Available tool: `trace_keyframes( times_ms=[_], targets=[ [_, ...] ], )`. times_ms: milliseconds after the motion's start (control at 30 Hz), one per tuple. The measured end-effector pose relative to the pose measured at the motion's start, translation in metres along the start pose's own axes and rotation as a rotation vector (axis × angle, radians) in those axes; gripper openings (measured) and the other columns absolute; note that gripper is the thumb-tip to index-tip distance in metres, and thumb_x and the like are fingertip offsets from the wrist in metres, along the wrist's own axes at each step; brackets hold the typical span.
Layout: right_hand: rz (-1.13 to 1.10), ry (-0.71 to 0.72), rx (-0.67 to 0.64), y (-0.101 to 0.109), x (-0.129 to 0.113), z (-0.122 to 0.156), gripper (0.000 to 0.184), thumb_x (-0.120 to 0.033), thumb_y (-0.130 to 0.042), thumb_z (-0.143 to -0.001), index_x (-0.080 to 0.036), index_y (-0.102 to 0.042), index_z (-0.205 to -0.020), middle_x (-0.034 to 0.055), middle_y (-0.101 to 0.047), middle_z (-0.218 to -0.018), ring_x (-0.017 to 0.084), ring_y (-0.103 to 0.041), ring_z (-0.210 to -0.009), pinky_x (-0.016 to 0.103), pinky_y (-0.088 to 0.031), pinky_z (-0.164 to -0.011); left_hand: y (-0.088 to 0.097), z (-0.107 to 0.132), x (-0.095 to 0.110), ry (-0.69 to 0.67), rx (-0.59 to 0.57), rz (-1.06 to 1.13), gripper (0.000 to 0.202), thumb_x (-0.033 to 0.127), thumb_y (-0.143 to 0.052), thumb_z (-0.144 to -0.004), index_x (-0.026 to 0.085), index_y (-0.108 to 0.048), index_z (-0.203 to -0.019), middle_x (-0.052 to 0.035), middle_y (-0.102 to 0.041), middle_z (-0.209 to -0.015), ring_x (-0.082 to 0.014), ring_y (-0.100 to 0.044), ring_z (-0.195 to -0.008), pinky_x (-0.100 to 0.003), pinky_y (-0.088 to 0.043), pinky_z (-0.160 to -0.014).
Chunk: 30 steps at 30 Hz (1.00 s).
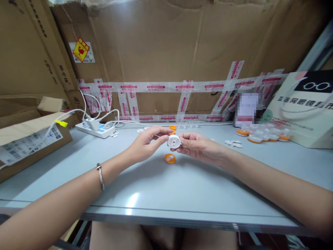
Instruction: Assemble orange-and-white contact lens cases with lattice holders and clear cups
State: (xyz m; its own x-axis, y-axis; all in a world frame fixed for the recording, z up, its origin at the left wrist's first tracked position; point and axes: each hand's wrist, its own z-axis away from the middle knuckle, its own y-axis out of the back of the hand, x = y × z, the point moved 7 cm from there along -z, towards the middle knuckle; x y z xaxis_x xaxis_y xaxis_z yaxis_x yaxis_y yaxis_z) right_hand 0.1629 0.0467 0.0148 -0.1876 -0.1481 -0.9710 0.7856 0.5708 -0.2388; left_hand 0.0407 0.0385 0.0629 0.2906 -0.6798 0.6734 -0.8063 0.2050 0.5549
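Note:
Both my hands meet above the middle of the grey table (182,187). A small round white plastic part (174,141) is pinched between them. My left hand (145,144) grips it from the left with thumb and fingertips; a metal bangle sits on that wrist. My right hand (195,146) holds it from the right, fingers curled. Just below the hands an orange cap (170,158) lies flat on the table. Another orange cap (172,127) lies behind the hands.
A white power strip (95,129) with plugged chargers and white cables sits at back left beside a cardboard box (28,146). Several orange-and-clear parts (262,136) lie at back right, by a white carton (304,111). Small white pieces (233,143) lie nearby. Taped cardboard forms the back wall.

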Motion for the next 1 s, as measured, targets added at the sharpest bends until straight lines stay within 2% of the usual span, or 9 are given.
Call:
trace_keyframes(
  times_ms=[200, 400, 567, 733, 867, 1000],
  targets=[
    [-0.033, -0.01, 0.009, -0.003, 0.004, 0.001, 0.015, -0.027, -0.072, -0.07, -0.015, -0.067, -0.079, -0.0009, -0.065, -0.079, 0.006, -0.062, -0.077, 0.018, -0.049, -0.081, -0.01, 0.001, -0.01, 0.178, -0.049, 0.25, 0.019, 0.029, -0.057, -0.08, 0.012, -0.062, -0.087, -0.0053, -0.064, -0.087, -0.014, -0.059, -0.08, -0.028, -0.047, -0.076],
    [-0.063, -0.014, 0.056, 0.0, 0.005, 0.002, 0.016, -0.027, -0.072, -0.07, -0.017, -0.064, -0.08, 0.0009, -0.066, -0.091, 0.011, -0.064, -0.088, 0.025, -0.046, -0.093, -0.006, 0.001, -0.018, 0.257, 0.022, 0.342, 0.013, 0.024, -0.06, -0.077, 0.013, -0.056, -0.082, -0.0014, -0.061, -0.081, -0.0115, -0.057, -0.077, -0.028, -0.045, -0.077],
    [-0.01, 0.006, 0.114, 0.004, 0.005, 0.003, 0.019, -0.028, -0.073, -0.068, -0.017, -0.06, -0.076, -0.0005, -0.066, -0.087, 0.012, -0.065, -0.085, 0.027, -0.046, -0.093, -0.012, 0.003, -0.022, 0.303, -0.115, 0.304, 0.018, 0.029, -0.062, -0.076, 0.013, -0.056, -0.084, -0.0026, -0.061, -0.086, -0.0129, -0.058, -0.081, -0.029, -0.045, -0.077],
    [0.258, 0.131, 0.191, 0.003, -0.001, 0.004, 0.028, -0.033, -0.074, -0.066, -0.018, -0.056, -0.082, -0.0003, -0.064, -0.085, 0.013, -0.063, -0.087, 0.031, -0.046, -0.088, -0.014, 0.004, -0.025, 0.331, -0.19, 0.263, 0.026, 0.041, -0.058, -0.08, 0.015, -0.059, -0.08, -0.0011, -0.061, -0.081, -0.012, -0.056, -0.079, -0.029, -0.044, -0.079],
    [0.4, 0.189, 0.277, 0.001, -0.006, 0.005, 0.033, -0.033, -0.075, -0.063, -0.018, -0.052, -0.082, -0.0001, -0.061, -0.086, 0.013, -0.062, -0.082, 0.03, -0.048, -0.078, -0.013, 0.005, -0.028, 0.37, -0.205, 0.282, 0.026, 0.039, -0.064, -0.075, 0.014, -0.06, -0.077, -0.0027, -0.064, -0.08, -0.0138, -0.059, -0.079, -0.03, -0.046, -0.078],
    [0.429, 0.217, 0.272, -0.001, -0.007, 0.006, 0.036, -0.034, -0.075, -0.061, -0.019, -0.05, -0.081, -0.0008, -0.06, -0.08, 0.013, -0.062, -0.075, 0.028, -0.05, -0.072, -0.016, 0.007, -0.027, 0.376, -0.317, 0.256, 0.023, 0.036, -0.066, -0.074, 0.013, -0.062, -0.075, -0.0069, -0.067, -0.092, -0.0177, -0.06, -0.089, -0.033, -0.045, -0.083]
  ],
)
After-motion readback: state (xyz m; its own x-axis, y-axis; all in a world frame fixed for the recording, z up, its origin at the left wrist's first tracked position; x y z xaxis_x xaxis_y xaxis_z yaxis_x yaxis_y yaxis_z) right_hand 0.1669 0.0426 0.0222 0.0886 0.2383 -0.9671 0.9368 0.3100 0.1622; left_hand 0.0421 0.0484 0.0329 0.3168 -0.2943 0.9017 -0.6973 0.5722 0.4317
